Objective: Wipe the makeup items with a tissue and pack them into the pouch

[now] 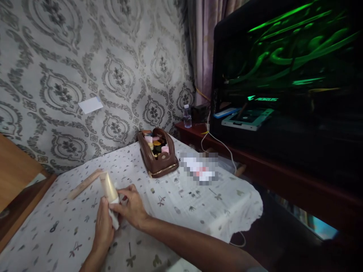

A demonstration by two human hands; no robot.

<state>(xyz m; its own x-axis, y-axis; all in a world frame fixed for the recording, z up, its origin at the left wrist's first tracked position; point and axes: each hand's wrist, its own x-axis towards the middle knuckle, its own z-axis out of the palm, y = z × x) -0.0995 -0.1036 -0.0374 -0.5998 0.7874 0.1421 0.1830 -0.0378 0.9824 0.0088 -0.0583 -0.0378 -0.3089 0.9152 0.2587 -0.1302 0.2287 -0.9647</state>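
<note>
Patterned wallpaper (119,75) rises behind a white printed cloth (172,207). On it, from the left, lies a beige stick (85,184); the left hand (102,224) grips a tilted gold tube (108,188) above the cloth, the right hand (134,207) pinching its white lower end; beyond come an open brown bag (161,164), a bottle (187,118) and a screen (283,75).

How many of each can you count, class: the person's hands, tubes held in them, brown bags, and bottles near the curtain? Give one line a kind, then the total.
Hands, left hand and right hand: 2
Held tube: 1
Brown bag: 1
Bottle near the curtain: 1
Total: 5
</note>
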